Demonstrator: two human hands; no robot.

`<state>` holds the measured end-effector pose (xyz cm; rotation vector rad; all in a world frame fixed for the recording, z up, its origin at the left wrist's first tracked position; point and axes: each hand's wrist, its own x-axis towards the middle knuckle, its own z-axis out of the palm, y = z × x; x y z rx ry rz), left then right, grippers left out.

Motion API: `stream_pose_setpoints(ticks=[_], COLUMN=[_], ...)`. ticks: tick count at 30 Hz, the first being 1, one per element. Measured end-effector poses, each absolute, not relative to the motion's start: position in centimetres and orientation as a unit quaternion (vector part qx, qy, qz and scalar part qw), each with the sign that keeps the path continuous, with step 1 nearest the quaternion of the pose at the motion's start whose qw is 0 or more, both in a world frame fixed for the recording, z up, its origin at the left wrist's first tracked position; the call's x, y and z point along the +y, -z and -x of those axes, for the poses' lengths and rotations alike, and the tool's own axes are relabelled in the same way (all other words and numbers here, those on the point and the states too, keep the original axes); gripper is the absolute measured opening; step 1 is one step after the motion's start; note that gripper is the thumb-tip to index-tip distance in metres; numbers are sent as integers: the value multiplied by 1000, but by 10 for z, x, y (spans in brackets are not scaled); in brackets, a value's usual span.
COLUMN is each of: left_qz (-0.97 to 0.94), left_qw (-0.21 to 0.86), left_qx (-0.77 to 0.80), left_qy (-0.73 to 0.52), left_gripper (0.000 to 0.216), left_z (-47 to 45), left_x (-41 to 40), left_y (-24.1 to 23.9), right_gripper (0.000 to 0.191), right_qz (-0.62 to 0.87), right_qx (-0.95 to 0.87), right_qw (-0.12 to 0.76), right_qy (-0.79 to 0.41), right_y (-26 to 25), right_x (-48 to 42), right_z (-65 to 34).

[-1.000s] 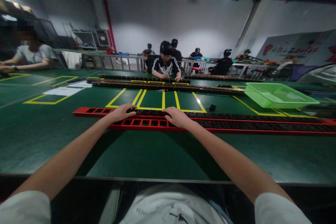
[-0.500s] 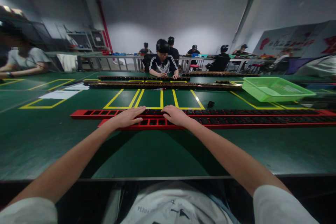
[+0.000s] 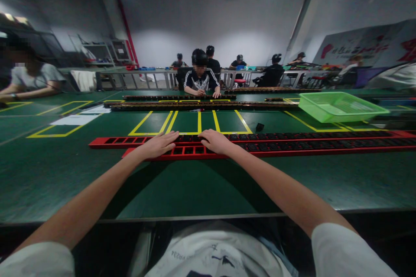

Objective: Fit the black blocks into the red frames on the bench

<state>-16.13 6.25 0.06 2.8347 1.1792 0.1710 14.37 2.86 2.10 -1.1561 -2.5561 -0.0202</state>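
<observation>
Two long red slotted strips lie side by side across the table before me. The rear red strip (image 3: 96,142) reaches further left; the front red strip (image 3: 292,153) starts nearer my hand. Black square pieces (image 3: 279,146) fill their slots on the right, while several slots at the left ends show through. My left hand (image 3: 161,143) rests over both strips, fingers stretched out and holding nothing. Across a short gap, my right hand (image 3: 216,142) lies on the strips with its fingers slightly bent and apart; what lies under its fingertips is hidden. A loose black piece (image 3: 259,127) sits just behind the strips.
A green plastic basket (image 3: 341,114) stands at the right. Dark long strips (image 3: 201,105) cross the table further back, near a person (image 3: 201,78) seated opposite. White paper sheets (image 3: 74,119) and yellow tape rectangles (image 3: 199,121) mark the green tabletop (image 3: 208,190). Another person sits at left.
Both hands keep nearly the same place on the strips. The view has shifted slightly; the strips, basket and loose black piece have not visibly moved on the table.
</observation>
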Motion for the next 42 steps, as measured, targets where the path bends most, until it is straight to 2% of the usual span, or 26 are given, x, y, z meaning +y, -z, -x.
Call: stream_pose_setpoints(ticks=[5, 12, 20, 31, 42], left_qz=[-915, -915, -919, -922, -920], left_qw=[36, -15, 9, -11, -12], left_qx=[392, 389, 381, 374, 373], left_qy=[-89, -104, -100, -98, -120], left_gripper=[64, 64, 64, 61, 59], left_z=[160, 130, 113, 111, 109], left_x=[60, 54, 63, 57, 57], left_y=[1, -2, 9, 9, 12], right_gripper=[31, 29, 28, 34, 30], right_qz=[405, 406, 402, 408, 394], right_qx=[-900, -898, -899, -896, -905], right_qw=[163, 167, 172, 174, 157], right_qy=[18, 20, 12, 5, 28], right_y=[-21, -18, -17, -20, -17], right_x=[29, 32, 32, 30, 33], right_z=[-142, -142, -143, -144, -148])
